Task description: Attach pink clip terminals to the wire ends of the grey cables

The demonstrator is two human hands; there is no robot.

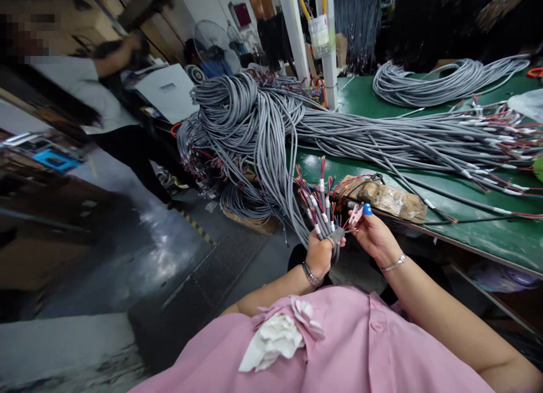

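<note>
My left hand (319, 255) is wrapped around a bundle of grey cables (323, 226), whose white-banded ends fan upward with thin red, blue and dark wires showing. A grey covering sits on its thumb. Just to the right, my right hand (375, 237) pinches a small pink clip-like tool (355, 214) close to the wire tips. Its thumb wears a blue finger cover (367, 209). Whether the tool touches a wire is too small to tell. Behind the tool, a tape-wrapped wooden block (396, 199) lies at the bench edge.
Long grey cables (382, 130) run across the green bench (500, 243), and a large heap (241, 113) hangs over its left end. A coiled bundle (428, 87) lies farther back. A white post (328, 70) rises from the bench. At left, another person (106, 99) stands near a fan (214, 45).
</note>
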